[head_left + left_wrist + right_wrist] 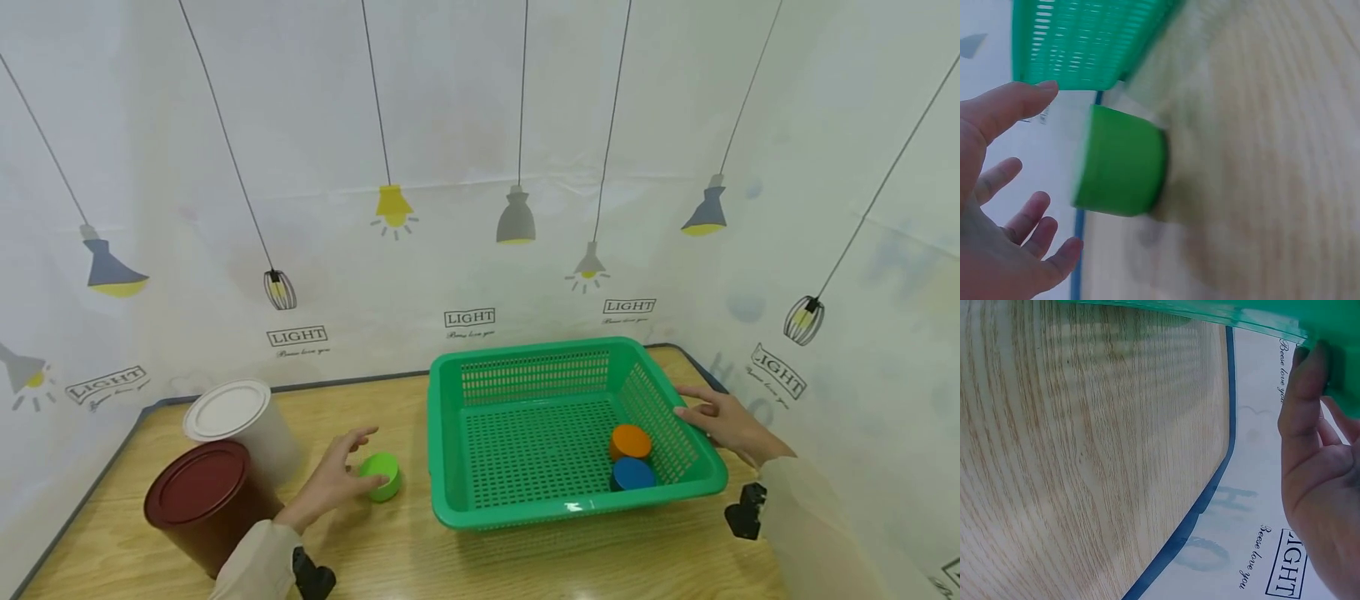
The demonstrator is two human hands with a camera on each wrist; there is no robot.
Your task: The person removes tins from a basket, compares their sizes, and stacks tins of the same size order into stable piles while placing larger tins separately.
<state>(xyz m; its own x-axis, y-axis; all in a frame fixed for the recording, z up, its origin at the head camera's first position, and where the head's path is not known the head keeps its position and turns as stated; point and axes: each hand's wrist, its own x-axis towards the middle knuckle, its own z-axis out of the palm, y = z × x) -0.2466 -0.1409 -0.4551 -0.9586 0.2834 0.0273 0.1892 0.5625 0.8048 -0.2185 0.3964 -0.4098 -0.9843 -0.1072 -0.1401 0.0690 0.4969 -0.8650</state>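
Note:
A small light-green cup stands on the wooden table. Around its left side my left hand is spread, thumb near and fingers beyond; in the left wrist view a gap shows between the fingers and the cup. My right hand holds the right rim of a green plastic basket, thumb at the rim and fingers along the outside. In the right wrist view, the thumb overlaps the basket edge. Inside the basket's near right corner lie an orange round piece and a blue one.
A dark red lidded canister stands left of my left forearm, with a white lidded canister behind it. The wooden table has a dark blue edge at the back, and a lamp-patterned sheet rises behind and beside it.

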